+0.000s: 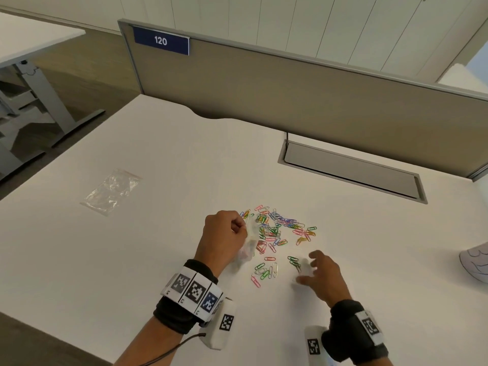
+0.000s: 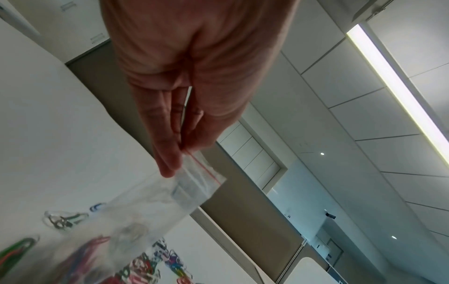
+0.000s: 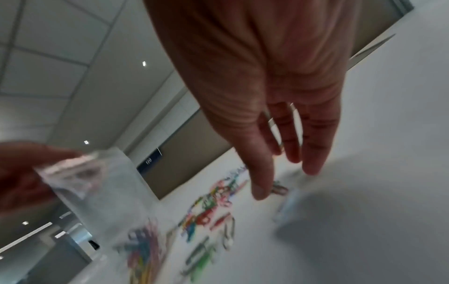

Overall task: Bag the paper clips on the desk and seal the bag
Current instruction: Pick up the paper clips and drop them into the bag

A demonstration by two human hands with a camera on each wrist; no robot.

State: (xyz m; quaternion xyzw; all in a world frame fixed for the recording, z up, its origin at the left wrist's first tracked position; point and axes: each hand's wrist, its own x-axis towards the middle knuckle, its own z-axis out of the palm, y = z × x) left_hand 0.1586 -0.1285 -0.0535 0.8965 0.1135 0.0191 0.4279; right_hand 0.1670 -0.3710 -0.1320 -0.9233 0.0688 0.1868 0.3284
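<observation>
Colourful paper clips (image 1: 277,231) lie scattered in a loose heap on the white desk (image 1: 163,154). My left hand (image 1: 239,228) pinches the top edge of a small clear zip bag (image 1: 247,250), just left of the heap. The bag (image 2: 150,207) hangs down with a red line along its mouth and several clips (image 2: 89,249) in its bottom. My right hand (image 1: 307,268) hovers low over the nearest clips (image 3: 213,207), fingers (image 3: 313,153) spread and holding nothing. A pale blurred patch (image 3: 289,203) lies under it; I cannot tell what it is.
A second clear bag (image 1: 112,191) lies flat at the desk's left side. A grey cable hatch (image 1: 351,170) is set in the desk at the back, before a beige partition (image 1: 290,96). A pale object (image 1: 475,262) shows at the right edge.
</observation>
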